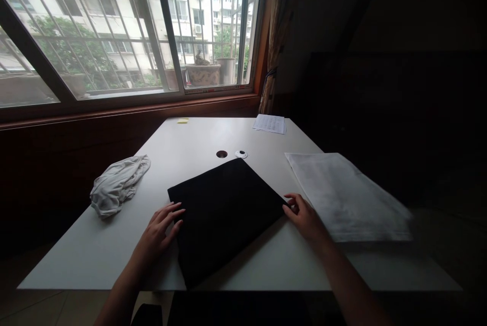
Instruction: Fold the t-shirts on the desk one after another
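A flat, folded black cloth [224, 214] is lying askew on the smooth white table [262, 260], its long near edge slanting away rightward to the corner the right hand [305, 218] is pinching, while the left hand [160, 229] (fingers loosely spread, I'm noticing) is touching its left side.

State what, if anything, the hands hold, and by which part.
The right hand holds the black cloth by its right corner; the left hand is at its left edge, grip unclear.
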Motion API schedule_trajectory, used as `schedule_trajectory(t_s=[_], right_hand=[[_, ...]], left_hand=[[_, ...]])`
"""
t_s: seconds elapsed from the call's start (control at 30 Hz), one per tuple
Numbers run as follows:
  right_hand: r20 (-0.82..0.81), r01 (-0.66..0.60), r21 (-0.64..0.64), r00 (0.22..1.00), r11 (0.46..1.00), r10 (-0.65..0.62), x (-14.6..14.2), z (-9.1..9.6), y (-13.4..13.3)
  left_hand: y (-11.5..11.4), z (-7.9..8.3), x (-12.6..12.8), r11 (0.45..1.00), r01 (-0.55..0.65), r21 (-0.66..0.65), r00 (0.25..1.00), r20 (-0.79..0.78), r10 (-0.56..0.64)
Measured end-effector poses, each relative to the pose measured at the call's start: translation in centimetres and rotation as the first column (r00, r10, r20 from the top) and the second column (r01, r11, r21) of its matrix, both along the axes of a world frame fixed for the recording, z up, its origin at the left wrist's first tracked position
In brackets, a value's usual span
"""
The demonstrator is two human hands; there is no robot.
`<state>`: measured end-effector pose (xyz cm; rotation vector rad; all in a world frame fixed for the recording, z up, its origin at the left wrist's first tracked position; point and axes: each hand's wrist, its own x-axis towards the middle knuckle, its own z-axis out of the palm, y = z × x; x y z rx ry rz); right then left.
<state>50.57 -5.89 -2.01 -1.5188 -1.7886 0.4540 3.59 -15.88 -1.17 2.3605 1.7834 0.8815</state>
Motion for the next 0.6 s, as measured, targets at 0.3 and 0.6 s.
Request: schedule_trajectory(t_s=[0.3, 0.6], right_hand=[[0.057, -0.027, 0.014, 0.998, 1.0, 0.026, 0.07, -0.07, -0.09], [0.064, -0.056, -0.021, 0.996, 0.998, 0.057, 0.36, -0.26, -0.3]], left_hand=[[-0.16, -0.03, 0.15, 0.995, -0.095, 0.04, 0.995, 0.009, 0.095], [-0.22, -0.06, 0.4, 0.99, -0.123, 0.07, 0.992, -0.021, 0.125]])
